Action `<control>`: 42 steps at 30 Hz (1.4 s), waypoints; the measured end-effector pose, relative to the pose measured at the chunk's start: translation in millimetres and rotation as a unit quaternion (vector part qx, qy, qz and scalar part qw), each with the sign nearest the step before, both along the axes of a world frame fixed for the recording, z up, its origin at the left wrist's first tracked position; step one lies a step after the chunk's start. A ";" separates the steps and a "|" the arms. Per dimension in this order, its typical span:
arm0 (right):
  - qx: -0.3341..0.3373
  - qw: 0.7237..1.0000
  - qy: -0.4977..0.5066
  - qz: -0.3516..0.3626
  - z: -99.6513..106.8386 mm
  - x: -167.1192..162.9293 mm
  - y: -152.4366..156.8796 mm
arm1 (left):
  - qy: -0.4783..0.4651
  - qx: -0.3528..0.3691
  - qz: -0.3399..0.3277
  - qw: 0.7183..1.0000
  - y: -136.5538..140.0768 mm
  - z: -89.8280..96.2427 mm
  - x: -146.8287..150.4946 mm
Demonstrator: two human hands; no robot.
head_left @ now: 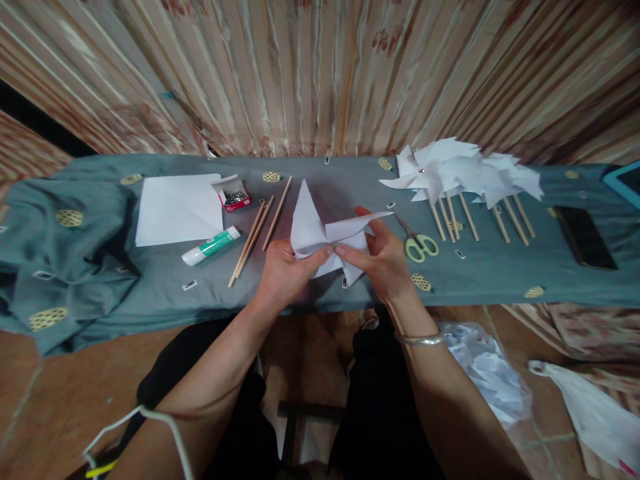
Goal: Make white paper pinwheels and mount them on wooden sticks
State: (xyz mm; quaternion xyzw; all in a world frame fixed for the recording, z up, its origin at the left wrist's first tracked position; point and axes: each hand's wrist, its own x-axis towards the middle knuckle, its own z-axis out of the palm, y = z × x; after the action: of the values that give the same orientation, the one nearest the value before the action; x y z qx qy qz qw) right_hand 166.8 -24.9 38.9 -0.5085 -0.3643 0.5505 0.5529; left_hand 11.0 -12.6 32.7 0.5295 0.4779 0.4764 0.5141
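Between my two hands is a white paper pinwheel (309, 223), its blades folded in and its tips sticking out. My left hand (286, 270) is closed on its left side, the thumb pressing near the centre. From the other side my right hand (383, 257) grips it, thumb also at the centre and fingers behind the paper. Wooden sticks (253, 241) lie left of my left hand. Green-handled scissors (420, 245) rest just right of my right hand. Whatever lies under my thumbs is hidden.
On the cloth-covered table (320, 303) are a paper stack (175, 210), a glue stick (211, 246) and an open box of small metal pins (234, 195). Finished pinwheels on sticks (460, 170) and a phone (585, 237) lie right. A bag of paper scraps (483, 370) sits on the floor.
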 end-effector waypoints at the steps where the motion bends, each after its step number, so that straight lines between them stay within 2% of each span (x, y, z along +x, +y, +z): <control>1: -0.001 1.000 0.002 0.002 -0.6 0.4 0.3 | -0.002 0.000 0.000 1.000 -0.3 -0.8 0.3; 10: 0.050 0.997 -0.051 0.004 -10.8 2.3 0.0 | 0.004 0.013 -0.004 1.000 0.8 -9.2 3.1; 18: 0.044 0.997 -0.063 -0.018 -12.2 -3.3 -0.7 | 0.053 -0.011 0.029 0.998 0.5 -3.6 4.5; 26: 0.033 0.997 -0.069 -0.016 -9.2 -5.5 -0.9 | 0.082 0.010 0.033 0.996 0.7 -2.6 2.3; 42: 0.047 0.997 -0.052 -0.031 -11.3 -9.6 -0.8 | 0.068 0.035 0.045 0.996 1.7 2.0 0.5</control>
State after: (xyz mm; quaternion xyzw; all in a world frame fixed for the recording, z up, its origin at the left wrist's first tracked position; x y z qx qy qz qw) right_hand 157.2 -25.7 27.6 -0.5207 -0.4022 0.4885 0.5731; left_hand 11.5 -10.9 34.6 0.5562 0.5182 0.4782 0.4398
